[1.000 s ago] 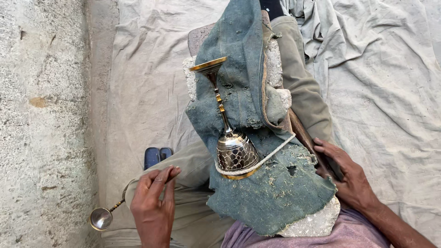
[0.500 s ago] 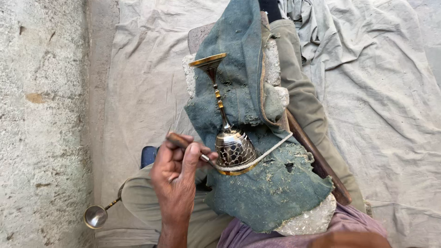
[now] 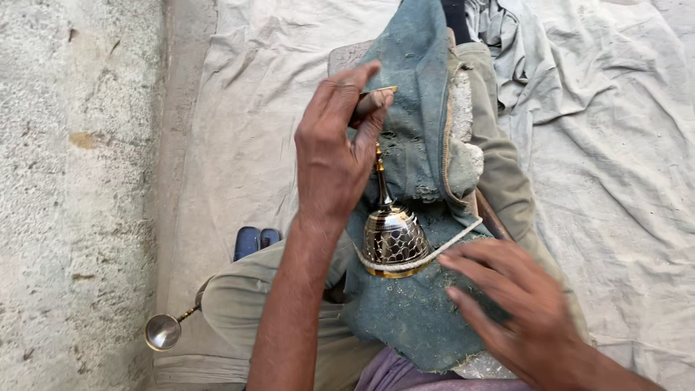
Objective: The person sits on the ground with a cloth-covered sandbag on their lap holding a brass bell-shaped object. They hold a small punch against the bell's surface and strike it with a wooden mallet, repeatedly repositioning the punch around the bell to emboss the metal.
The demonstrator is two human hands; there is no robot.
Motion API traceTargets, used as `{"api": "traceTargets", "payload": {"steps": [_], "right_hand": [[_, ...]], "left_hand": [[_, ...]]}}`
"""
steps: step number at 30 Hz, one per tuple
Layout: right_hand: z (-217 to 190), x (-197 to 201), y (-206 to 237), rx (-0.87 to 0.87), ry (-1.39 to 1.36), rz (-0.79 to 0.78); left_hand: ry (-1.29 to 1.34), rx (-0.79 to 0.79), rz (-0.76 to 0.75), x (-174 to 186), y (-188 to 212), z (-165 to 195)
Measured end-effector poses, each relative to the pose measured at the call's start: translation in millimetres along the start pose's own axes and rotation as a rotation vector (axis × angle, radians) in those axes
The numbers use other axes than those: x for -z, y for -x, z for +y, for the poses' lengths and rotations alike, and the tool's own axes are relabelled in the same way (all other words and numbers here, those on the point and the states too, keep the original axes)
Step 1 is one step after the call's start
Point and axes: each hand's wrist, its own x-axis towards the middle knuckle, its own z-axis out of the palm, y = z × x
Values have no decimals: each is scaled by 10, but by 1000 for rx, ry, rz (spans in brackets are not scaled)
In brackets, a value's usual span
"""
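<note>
Both hands work apart: left hand [image 3: 334, 156] clamps a tool over the lattice-cut brass goblet [image 3: 392, 233], right hand [image 3: 523, 310] spread on frayed denim [image 3: 420, 311].

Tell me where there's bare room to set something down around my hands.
Free: the pale sheet right of the blue cloth, and the strip above the ladle. Crowded: the lap, where the left hand, right hand and brass piece sit.

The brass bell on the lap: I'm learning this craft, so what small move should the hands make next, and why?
Probably bring the left hand down so its tool tip meets the bell's patterned body. That hand is raised near the bell's top, while the right hand rests flat on the blue cloth beside the cord looped round the bell.
</note>
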Motion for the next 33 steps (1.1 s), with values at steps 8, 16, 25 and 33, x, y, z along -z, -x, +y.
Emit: {"api": "traceTargets", "payload": {"steps": [8,16,25,33], "right_hand": [[53,-218,37,-3,44,-169],[79,-244,11,-20,40,-188],[687,62,409,-294,-157,54],[1442,23,1059,-554,10,-335]], "left_hand": [[-219,-83,-51,39,-11,-95],[-417,-172,-37,-61,-75,51],[-286,117,-175,302,181,401],[225,315,-354,666,645,681]]}}
